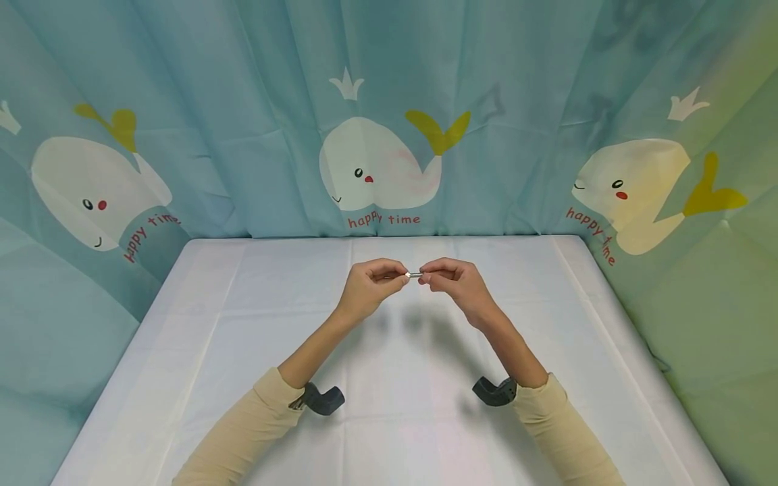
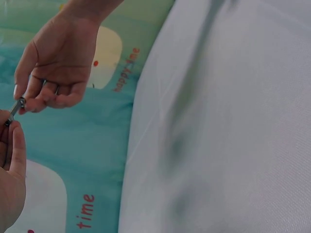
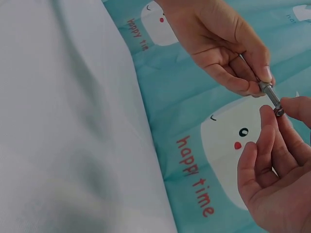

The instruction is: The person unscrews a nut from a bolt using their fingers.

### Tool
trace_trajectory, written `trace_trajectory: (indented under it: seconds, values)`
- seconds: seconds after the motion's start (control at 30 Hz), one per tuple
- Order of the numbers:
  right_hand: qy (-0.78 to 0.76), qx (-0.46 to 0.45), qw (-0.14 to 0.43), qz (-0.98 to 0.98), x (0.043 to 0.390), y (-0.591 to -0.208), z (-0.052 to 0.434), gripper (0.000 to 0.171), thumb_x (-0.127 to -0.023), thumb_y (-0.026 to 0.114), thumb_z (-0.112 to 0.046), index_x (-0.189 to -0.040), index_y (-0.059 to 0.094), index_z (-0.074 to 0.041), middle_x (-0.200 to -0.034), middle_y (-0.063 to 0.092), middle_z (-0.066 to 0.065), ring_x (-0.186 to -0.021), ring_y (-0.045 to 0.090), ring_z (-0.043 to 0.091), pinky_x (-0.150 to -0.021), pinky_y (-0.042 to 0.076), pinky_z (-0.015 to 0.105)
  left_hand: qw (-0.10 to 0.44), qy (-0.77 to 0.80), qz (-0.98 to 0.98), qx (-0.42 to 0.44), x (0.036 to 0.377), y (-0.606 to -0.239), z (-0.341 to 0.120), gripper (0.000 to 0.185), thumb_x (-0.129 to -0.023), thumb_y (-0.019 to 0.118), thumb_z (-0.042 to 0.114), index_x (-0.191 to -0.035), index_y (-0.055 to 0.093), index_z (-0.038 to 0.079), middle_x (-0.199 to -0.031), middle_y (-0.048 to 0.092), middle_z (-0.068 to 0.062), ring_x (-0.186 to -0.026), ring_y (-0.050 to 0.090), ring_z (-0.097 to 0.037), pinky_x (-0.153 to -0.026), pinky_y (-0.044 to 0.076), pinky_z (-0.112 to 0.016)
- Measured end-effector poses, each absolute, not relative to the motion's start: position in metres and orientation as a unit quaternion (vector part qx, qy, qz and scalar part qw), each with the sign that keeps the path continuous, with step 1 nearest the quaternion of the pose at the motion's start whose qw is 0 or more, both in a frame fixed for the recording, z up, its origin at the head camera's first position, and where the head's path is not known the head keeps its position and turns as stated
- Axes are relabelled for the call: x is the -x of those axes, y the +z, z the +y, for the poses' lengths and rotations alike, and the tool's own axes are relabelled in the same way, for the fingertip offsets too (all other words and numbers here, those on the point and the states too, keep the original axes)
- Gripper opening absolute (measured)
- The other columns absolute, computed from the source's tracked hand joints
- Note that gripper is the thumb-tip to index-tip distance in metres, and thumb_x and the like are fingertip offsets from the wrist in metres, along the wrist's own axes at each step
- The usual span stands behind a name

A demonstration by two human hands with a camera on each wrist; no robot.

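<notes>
Both hands meet over the far part of the table, raised above it, at a small silver metal bolt (image 1: 415,275). My left hand (image 1: 371,287) pinches one end of it between thumb and fingertips. In the right wrist view that end is thicker, and the threaded-looking shank (image 3: 273,97) runs towards the other hand. A small dark metal nut (image 3: 279,112) sits around the far end, at the fingertips of my right hand (image 1: 458,283). The right thumb and index finger pinch there, and its other fingers are loosely bent.
A white cloth covers the table (image 1: 389,418). Blue-green curtains (image 1: 267,169) with whale prints stand around its back and sides. Dark curved mounts (image 1: 325,399) jut from both wrists by the beige sleeves (image 1: 243,432).
</notes>
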State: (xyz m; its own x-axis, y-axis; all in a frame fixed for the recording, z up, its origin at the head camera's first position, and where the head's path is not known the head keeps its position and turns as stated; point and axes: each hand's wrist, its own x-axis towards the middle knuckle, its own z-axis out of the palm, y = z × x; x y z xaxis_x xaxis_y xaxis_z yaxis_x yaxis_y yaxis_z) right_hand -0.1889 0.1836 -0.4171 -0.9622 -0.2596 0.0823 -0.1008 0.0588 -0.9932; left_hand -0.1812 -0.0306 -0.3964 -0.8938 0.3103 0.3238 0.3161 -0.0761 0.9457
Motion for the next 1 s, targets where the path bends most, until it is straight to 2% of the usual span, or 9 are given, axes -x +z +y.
trace_trajectory:
  seconds: [0.07, 0.13, 0.27, 0.43, 0.57, 0.83, 1.0]
  values:
    - [-0.679, 0.126, 0.062, 0.721, 0.189, -0.417, 0.184, 0.028, -0.095, 0.062, -0.007, -0.115, 0.065, 0.013, -0.091, 0.073, 0.0, -0.098, 0.066, 0.028, -0.085, 0.055, 0.032, 0.001, -0.697, -0.68, 0.23, 0.181, -0.396, -0.031, 0.009, -0.087, 0.068, -0.013, -0.096, 0.069, -0.016, -0.091, 0.07, -0.017, -0.084, 0.068, -0.033, -0.076, 0.058, -0.026]
    - [-0.681, 0.129, 0.063, 0.718, 0.188, -0.417, 0.185, 0.028, -0.096, 0.063, -0.007, -0.115, 0.064, 0.014, -0.091, 0.073, 0.0, -0.101, 0.065, 0.033, -0.085, 0.055, 0.031, 0.0, -0.697, -0.679, 0.23, 0.182, -0.397, -0.031, 0.009, -0.087, 0.068, -0.013, -0.096, 0.068, -0.016, -0.091, 0.07, -0.017, -0.083, 0.069, -0.028, -0.076, 0.058, -0.026]
    - [-0.687, 0.129, 0.068, 0.712, 0.188, -0.418, 0.186, 0.028, -0.095, 0.065, -0.006, -0.115, 0.063, 0.014, -0.093, 0.074, -0.001, -0.098, 0.067, 0.027, -0.085, 0.055, 0.03, -0.001, -0.694, -0.683, 0.23, 0.182, -0.399, -0.032, 0.01, -0.088, 0.068, -0.012, -0.097, 0.068, -0.016, -0.091, 0.07, -0.017, -0.081, 0.068, -0.018, -0.077, 0.058, -0.026]
    - [-0.686, 0.122, 0.07, 0.714, 0.187, -0.422, 0.189, 0.029, -0.094, 0.066, -0.007, -0.116, 0.064, 0.013, -0.095, 0.074, 0.0, -0.094, 0.067, 0.018, -0.087, 0.055, 0.031, -0.006, -0.685, -0.694, 0.221, 0.181, -0.404, -0.035, 0.009, -0.088, 0.069, -0.01, -0.096, 0.069, -0.015, -0.091, 0.071, -0.015, -0.081, 0.068, -0.021, -0.077, 0.058, -0.026]
    - [-0.677, 0.112, 0.075, 0.724, 0.185, -0.429, 0.193, 0.027, -0.094, 0.067, -0.007, -0.116, 0.066, 0.009, -0.099, 0.073, 0.003, -0.096, 0.068, 0.019, -0.089, 0.055, 0.032, -0.011, -0.681, -0.7, 0.214, 0.179, -0.409, -0.038, 0.01, -0.088, 0.069, -0.01, -0.096, 0.069, -0.015, -0.091, 0.071, -0.017, -0.081, 0.068, -0.022, -0.077, 0.058, -0.025]
    - [-0.657, 0.106, 0.088, 0.742, 0.185, -0.444, 0.199, 0.028, -0.093, 0.072, -0.013, -0.114, 0.07, 0.005, -0.109, 0.071, 0.008, -0.101, 0.067, 0.025, -0.087, 0.056, 0.033, -0.021, -0.676, -0.71, 0.198, 0.177, -0.424, -0.045, 0.014, -0.088, 0.069, -0.009, -0.099, 0.068, -0.017, -0.094, 0.071, -0.02, -0.081, 0.067, -0.01, -0.078, 0.058, -0.025]
    - [-0.65, 0.099, 0.093, 0.748, 0.184, -0.454, 0.203, 0.028, -0.092, 0.075, -0.016, -0.112, 0.071, 0.002, -0.109, 0.07, 0.009, -0.099, 0.066, 0.02, -0.088, 0.055, 0.034, -0.019, -0.673, -0.716, 0.186, 0.186, -0.448, -0.048, 0.011, -0.089, 0.072, -0.004, -0.098, 0.071, -0.01, -0.095, 0.072, -0.016, -0.083, 0.068, -0.014, -0.079, 0.058, -0.028]
